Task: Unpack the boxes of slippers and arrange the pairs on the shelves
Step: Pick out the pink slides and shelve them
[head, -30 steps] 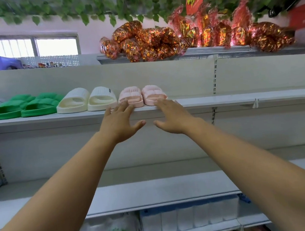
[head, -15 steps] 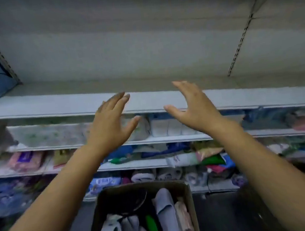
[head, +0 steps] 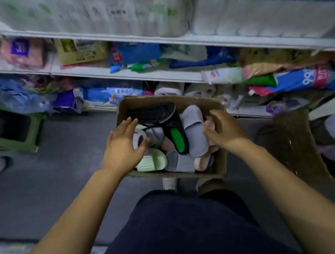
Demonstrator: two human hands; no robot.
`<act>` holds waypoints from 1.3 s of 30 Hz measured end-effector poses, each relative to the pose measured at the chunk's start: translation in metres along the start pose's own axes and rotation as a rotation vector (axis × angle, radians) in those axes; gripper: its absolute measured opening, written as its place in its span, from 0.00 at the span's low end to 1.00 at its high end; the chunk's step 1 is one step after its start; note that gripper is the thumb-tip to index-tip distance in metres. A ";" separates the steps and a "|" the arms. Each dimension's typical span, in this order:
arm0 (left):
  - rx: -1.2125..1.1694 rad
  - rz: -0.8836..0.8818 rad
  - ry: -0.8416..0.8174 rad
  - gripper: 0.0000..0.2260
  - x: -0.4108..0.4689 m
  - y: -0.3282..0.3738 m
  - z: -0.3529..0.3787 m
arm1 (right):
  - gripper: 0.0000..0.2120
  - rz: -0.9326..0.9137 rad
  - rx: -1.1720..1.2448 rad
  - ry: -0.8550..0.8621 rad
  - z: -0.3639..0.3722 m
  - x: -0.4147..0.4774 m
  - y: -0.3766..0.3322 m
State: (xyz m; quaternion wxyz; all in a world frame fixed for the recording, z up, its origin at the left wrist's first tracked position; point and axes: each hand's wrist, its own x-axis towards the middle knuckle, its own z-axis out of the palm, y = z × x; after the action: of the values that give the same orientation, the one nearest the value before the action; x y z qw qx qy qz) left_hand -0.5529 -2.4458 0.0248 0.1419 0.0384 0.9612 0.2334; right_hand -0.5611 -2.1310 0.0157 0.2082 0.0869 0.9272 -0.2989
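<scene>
Cardboard now, not shelf: reaches into the box [head: 177, 175] on the floor [head: 64, 166] for the next pair, left hand [head: 124, 149] spread over a pale slipper [head: 140, 139], right hand [head: 224, 131] loosely curled beside a grey slipper [head: 195, 132], both empty.

You have no legible text in view. Printing shows on the blue packet [head: 124, 92] at centre, the purple label [head: 20, 48] at upper left and the tan carton [head: 81, 51] beside it. Blur defeats every character.
</scene>
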 end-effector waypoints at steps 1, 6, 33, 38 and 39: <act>-0.008 -0.026 -0.048 0.36 -0.007 -0.003 0.013 | 0.27 0.039 0.013 -0.047 0.010 0.002 0.016; 0.039 -0.077 -0.216 0.38 -0.012 0.002 0.072 | 0.32 0.145 0.118 -0.241 0.039 0.023 0.100; -0.200 -0.401 -0.234 0.24 0.041 0.036 0.208 | 0.36 -0.041 0.080 -0.428 0.034 0.118 0.119; -0.509 -0.515 -0.195 0.24 0.046 0.042 0.182 | 0.32 -0.011 0.245 -0.303 0.012 0.113 0.094; -0.611 -0.532 -0.176 0.25 0.047 0.047 0.171 | 0.30 0.007 0.295 -0.297 0.010 0.113 0.087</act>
State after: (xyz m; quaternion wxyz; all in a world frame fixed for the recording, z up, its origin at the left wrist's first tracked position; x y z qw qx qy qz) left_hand -0.5476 -2.3228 -0.1106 0.2837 -0.2352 0.8083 0.4591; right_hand -0.6347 -2.0623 -0.0860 0.3288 0.0747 0.8322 -0.4402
